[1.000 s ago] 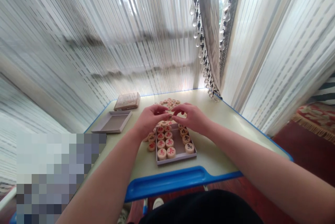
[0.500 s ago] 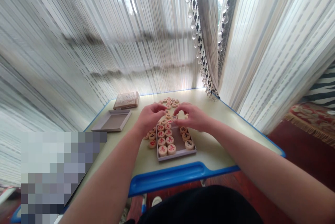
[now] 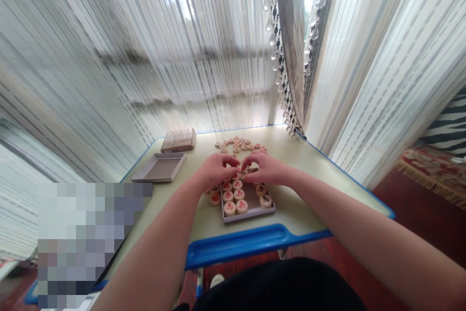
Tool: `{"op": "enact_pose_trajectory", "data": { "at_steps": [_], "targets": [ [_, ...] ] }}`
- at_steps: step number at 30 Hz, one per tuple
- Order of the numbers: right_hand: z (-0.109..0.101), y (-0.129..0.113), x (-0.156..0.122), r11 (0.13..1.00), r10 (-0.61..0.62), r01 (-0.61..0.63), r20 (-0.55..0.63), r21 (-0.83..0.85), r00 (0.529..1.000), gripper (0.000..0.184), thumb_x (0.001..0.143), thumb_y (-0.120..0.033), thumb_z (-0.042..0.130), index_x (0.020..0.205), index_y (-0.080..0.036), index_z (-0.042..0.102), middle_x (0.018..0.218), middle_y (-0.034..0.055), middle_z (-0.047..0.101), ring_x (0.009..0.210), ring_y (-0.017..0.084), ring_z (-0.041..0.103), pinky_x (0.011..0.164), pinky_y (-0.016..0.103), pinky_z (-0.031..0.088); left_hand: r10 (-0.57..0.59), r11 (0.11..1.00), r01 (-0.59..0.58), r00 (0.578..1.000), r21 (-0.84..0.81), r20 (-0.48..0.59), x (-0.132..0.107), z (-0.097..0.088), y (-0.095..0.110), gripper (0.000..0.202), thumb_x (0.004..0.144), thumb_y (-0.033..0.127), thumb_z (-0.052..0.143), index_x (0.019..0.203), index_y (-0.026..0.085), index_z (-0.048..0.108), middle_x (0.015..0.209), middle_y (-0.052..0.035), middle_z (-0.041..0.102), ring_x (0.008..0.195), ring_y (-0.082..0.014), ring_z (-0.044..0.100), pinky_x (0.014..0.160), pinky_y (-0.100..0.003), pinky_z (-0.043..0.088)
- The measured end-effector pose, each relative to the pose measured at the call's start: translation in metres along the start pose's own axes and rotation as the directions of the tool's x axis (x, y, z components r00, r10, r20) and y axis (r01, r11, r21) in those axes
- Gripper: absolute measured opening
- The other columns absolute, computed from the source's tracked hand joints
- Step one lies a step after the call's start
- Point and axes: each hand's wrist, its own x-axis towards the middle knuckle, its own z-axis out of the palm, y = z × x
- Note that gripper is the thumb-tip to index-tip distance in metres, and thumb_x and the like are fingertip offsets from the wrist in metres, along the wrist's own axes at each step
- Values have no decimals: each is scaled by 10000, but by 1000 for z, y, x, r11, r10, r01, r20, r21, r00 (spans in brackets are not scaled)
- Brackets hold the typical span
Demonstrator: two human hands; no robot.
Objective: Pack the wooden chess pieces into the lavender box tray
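A shallow grey box (image 3: 251,213) lies on the table in front of me. Down its left side stand two columns of round wooden Chinese chess pieces (image 3: 239,194) with red characters. Along its right wall are pieces (image 3: 265,200) with black characters. My left hand (image 3: 216,169) is curled at the box's far left, thumb and fingers closed on a chess piece, partly hidden. From the right, my right hand (image 3: 268,168) pinches a black-marked chess piece (image 3: 243,173) over the far end. The hands nearly touch.
Loose chess pieces (image 3: 242,142) lie scattered beyond the hands, and others (image 3: 215,198) sit just left of the box. An empty grey tray (image 3: 160,168) and a flat patterned box (image 3: 178,139) lie at the back left. A blue rim (image 3: 240,244) edges the table.
Both hands have come nearer, down over the far end of the box, and closer together. The right hand's black-marked piece has moved toward the box. My view has shifted slightly.
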Motion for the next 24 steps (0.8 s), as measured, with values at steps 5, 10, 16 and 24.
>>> {"op": "enact_pose_trajectory", "data": {
  "at_steps": [5,10,16,24],
  "targets": [
    [-1,-6,-3,998,-13,13,-11,-56,1000,215,634,-299,681,837,-227,680,915,53,560,1032,249,446,872,381,368,32,999,-31,999,-39,22,0,0,-1,293,627,302,599,864,171,711,836,-41,697,727,-183,605,606,-263,465],
    [-1,-9,-6,996,-14,13,-12,-86,1000,224,647,-341,677,840,-227,685,889,54,565,999,241,453,857,363,370,41,999,-40,998,-28,39,-1,0,0,288,634,304,603,864,171,713,842,-45,702,723,-179,611,615,-264,466],
    [2,-8,-7,990,15,-17,-16,-137,1000,217,647,-334,669,836,-231,694,865,58,575,974,253,474,836,366,388,41,999,-41,998,-11,41,-1,0,0,293,639,286,589,879,165,706,859,-49,704,766,-191,624,658,-275,476],
    [4,-6,-5,977,-49,43,-25,-208,998,177,641,-320,659,790,-236,703,818,51,608,922,248,515,820,364,396,24,1000,-24,999,-16,34,-2,1,4,287,629,287,591,860,169,712,831,-43,707,747,-193,623,628,-268,472]
  ]
}}
